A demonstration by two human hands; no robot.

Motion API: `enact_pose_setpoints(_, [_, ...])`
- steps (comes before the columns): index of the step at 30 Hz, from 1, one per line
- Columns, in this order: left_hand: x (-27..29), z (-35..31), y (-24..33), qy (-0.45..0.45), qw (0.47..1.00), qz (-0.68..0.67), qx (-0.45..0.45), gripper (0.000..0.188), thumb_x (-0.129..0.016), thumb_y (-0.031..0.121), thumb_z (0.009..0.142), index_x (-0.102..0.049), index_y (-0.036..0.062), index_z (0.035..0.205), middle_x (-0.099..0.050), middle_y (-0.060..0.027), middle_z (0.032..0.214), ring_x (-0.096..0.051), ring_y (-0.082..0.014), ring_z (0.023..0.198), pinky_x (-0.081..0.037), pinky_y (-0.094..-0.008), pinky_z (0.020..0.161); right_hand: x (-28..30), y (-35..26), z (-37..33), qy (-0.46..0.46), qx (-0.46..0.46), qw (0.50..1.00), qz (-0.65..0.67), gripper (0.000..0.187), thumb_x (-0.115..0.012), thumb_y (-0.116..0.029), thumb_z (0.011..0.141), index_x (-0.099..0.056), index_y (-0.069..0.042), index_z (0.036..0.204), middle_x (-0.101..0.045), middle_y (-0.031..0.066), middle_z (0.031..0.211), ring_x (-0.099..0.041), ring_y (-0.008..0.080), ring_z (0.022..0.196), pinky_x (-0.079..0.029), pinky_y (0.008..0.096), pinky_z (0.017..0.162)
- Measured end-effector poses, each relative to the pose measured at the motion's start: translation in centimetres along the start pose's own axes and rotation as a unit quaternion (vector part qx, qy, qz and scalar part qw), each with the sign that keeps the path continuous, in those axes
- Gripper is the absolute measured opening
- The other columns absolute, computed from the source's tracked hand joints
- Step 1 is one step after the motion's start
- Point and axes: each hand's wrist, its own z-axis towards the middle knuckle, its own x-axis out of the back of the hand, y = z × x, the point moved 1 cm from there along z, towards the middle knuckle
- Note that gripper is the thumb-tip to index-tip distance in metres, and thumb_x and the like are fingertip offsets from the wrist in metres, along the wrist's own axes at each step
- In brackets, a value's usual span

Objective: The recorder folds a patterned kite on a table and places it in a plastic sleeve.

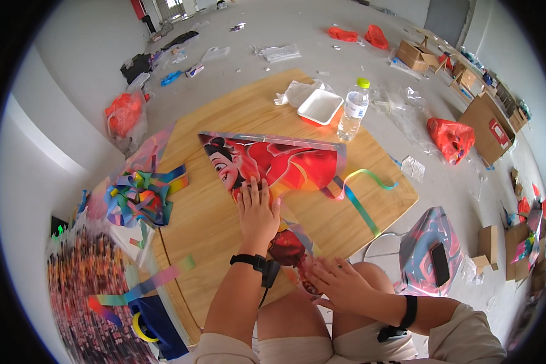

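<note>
This looks like a makeshift workshop in a bare room: a plain white wall at upper left, a grey floor strewn with plastic scraps toward the top. 1 wooden table bears a printed sheet mid-frame; a colourful stack fills the lower left, a cardboard box the upper right.

The left hand lies flat on a red printed sheet on the wooden table — the right hand at the near edge, a clear bottle on the far side.
</note>
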Motion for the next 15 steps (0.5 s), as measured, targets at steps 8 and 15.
enact_pose_setpoints(8, [0.8, -0.2, -0.2, 0.022, 1.000, 0.002, 0.003, 0.061, -0.044, 0.046, 0.107, -0.046, 0.0100, 0.156, -0.037, -0.0212, 0.165, -0.033, -0.0444, 0.152, -0.024, -0.0574, 0.124, 4.7, 12.0, 8.8, 0.108, -0.158, 0.978, 0.077, 0.054, -0.061, -0.025, 0.099, -0.049, -0.004, 0.147, -0.054, 0.0181, 0.151, -0.058, 0.0362, 0.132, -0.046, 0.0494, 0.108])
enact_pose_setpoints(15, [0.7, 0.2, 0.5, 0.014, 1.000, 0.007, -0.002, 0.062, -0.044, 0.048, 0.106, -0.048, 0.0112, 0.155, -0.038, -0.0195, 0.165, -0.031, -0.0427, 0.153, -0.022, -0.0562, 0.125, -0.2, 20.8, 16.1, 0.084, -0.174, 0.981, -0.008, 0.067, -0.049, -0.047, 0.106, -0.040, -0.007, 0.158, -0.037, 0.0132, 0.167, -0.038, 0.0329, 0.152, -0.030, 0.0496, 0.124])
